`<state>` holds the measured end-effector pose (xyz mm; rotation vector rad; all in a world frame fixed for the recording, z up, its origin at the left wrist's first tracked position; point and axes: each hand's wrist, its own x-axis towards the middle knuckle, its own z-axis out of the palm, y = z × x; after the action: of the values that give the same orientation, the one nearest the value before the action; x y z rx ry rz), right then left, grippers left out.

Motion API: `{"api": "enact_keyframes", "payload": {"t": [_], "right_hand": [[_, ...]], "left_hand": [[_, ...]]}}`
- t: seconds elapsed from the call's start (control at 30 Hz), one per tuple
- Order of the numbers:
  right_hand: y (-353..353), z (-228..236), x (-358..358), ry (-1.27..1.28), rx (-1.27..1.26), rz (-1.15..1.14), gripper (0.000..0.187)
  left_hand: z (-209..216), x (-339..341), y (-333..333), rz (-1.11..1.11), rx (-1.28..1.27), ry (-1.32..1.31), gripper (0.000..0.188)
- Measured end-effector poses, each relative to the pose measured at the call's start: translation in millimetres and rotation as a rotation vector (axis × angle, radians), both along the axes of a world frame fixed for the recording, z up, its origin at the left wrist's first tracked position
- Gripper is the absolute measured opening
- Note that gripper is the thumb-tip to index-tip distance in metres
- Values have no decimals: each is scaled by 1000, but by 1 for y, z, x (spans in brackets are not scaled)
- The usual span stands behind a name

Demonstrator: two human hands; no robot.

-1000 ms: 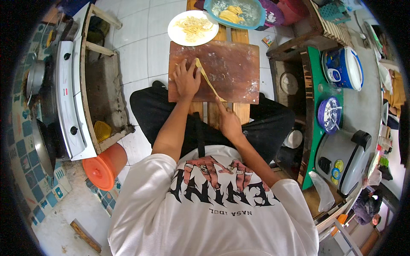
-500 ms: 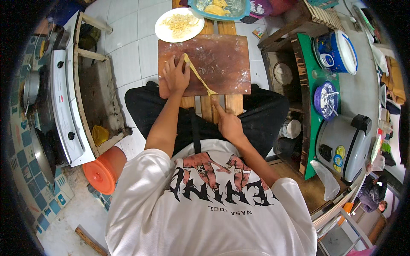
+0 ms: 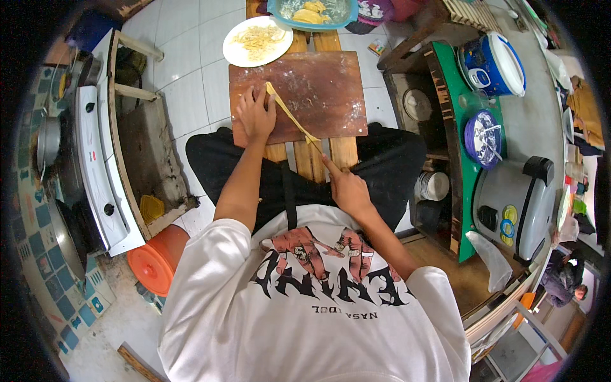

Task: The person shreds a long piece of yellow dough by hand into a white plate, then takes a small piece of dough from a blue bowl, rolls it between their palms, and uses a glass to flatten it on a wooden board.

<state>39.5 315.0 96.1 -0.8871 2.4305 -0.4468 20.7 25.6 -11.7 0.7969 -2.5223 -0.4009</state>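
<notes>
A long, thin folded strip of yellow dough (image 3: 287, 113) runs slantwise across the wooden cutting board (image 3: 334, 95), its lower end at the near edge. My left hand (image 3: 256, 116) rests on the board's left side, fingers apart, fingertips against the strip's upper end. In my right hand (image 3: 348, 190), in front of the near edge, is a small knife (image 3: 314, 146), index finger stretched along it. Its narrow blade meets the strip's lower end; the handle is hidden in my palm. Flour marks dot the board.
Behind the board are a white plate (image 3: 280, 39) of cut dough strips and a blue basin (image 3: 349, 18) holding dough pieces. The wooden bench (image 3: 310, 167) supports the board. A stove (image 3: 95, 165) stands left; a rice cooker (image 3: 512, 204) and purple bowl (image 3: 472, 141) stand right.
My right hand has drawn slightly back from the strip's lower end, and more of the knife blade shows. My left hand stays at the upper end. The whole view has shifted a little.
</notes>
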Motion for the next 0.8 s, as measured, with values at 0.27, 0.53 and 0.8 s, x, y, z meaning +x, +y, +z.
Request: {"api": "enact_keyframes", "payload": {"t": [0.27,0.53,0.8], "right_hand": [[14,-8,-22,-104,-325,-57,55],[-62,-56,-75,163,-248,-234,49],[-84,-83,-86,337,-229,-243,59]], "left_hand": [[7,7,-1,13,91,35,55],[23,8,8,-54,118,-78,50],[34,-18,-10,50,181,-115,31]]}}
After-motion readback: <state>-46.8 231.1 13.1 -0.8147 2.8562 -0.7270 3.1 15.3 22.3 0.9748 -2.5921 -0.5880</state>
